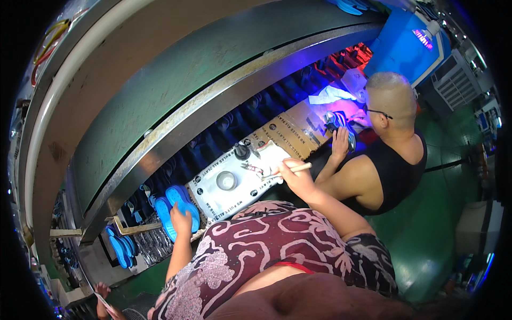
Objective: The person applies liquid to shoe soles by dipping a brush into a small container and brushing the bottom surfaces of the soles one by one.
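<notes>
My left hand (pixel 181 218) is at the left, its fingers closed over the edge of one of two blue slippers (pixel 184 200) lying side by side. My right hand (pixel 295 175) is over the white-covered bench, wrapped round a pale, wooden-looking handle (pixel 303 167). What sits at the far end of that handle is too small to make out. Beside my right hand lies a small tool with red on it (pixel 250 168). A round cup (pixel 226 180) stands on the white sheet, and a dark, squat container (pixel 242 152) is behind it.
A co-worker (pixel 392 144) in a black sleeveless top sits at the right, handling blue footwear (pixel 341 125) under purple light. Along the far side runs a long metal-edged machine (pixel 213 88) over a row of dark shapes. More blue slippers (pixel 121 248) are at the lower left.
</notes>
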Demonstrator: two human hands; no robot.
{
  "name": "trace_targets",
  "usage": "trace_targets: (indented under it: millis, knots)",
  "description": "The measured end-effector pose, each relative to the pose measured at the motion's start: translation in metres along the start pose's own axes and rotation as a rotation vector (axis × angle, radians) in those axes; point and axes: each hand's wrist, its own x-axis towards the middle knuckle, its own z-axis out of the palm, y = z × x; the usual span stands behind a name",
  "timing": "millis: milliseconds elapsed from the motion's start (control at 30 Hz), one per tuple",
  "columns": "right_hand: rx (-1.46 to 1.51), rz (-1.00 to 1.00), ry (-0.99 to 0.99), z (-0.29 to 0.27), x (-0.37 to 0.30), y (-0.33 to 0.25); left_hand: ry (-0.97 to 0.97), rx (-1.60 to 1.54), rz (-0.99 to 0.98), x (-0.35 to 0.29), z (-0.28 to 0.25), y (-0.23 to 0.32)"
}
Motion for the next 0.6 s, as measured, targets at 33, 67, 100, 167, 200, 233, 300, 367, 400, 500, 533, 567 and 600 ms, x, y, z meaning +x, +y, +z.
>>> trace_targets:
  millis: [33, 67, 100, 167, 200, 233, 300, 367, 400, 500, 533, 567, 600]
  knots:
    - [0.081, 0.074, -0.015, 0.015, 0.003, 0.0, -0.039, 0.064, -0.073, -0.013, 0.004, -0.019]
    - [0.161, 0.15, -0.026, 0.027, 0.004, 0.0, -0.079, 0.13, -0.143, -0.02, 0.007, -0.031]
    - [0.13, 0.145, -0.053, 0.037, 0.007, 0.001, -0.092, 0.133, -0.14, -0.023, 0.012, -0.04]
    - [0.081, 0.109, -0.101, 0.054, 0.01, 0.002, -0.369, 0.16, -0.325, -0.03, 0.028, -0.057]
    - [0.059, 0.09, -0.14, 0.054, 0.014, -0.008, -0.305, 0.214, -0.266, -0.029, 0.035, -0.058]
    - [0.077, 0.116, -0.149, 0.056, 0.014, -0.018, -0.364, 0.222, -0.276, -0.025, 0.037, -0.06]
    - [0.1, 0.144, -0.165, 0.062, 0.012, -0.022, -0.387, 0.256, -0.284, -0.017, 0.031, -0.057]
    - [0.094, 0.146, -0.175, 0.067, 0.01, -0.019, -0.29, 0.131, -0.323, -0.021, 0.029, -0.064]
    - [0.093, 0.168, -0.173, 0.069, 0.009, -0.019, -0.221, 0.046, -0.338, -0.024, 0.037, -0.08]
    - [0.101, 0.23, -0.165, 0.055, 0.006, -0.028, -0.126, -0.501, -0.43, -0.046, 0.045, -0.092]
    - [0.121, 0.254, -0.158, 0.054, 0.006, -0.027, -0.326, -0.892, -0.545, -0.038, 0.032, -0.087]
    - [0.114, 0.261, -0.144, 0.053, 0.005, -0.025, -0.512, -1.217, -0.741, -0.029, 0.02, -0.082]
    - [0.107, 0.268, -0.137, 0.053, 0.005, -0.02, -0.542, -1.292, -0.796, -0.026, 0.013, -0.069]
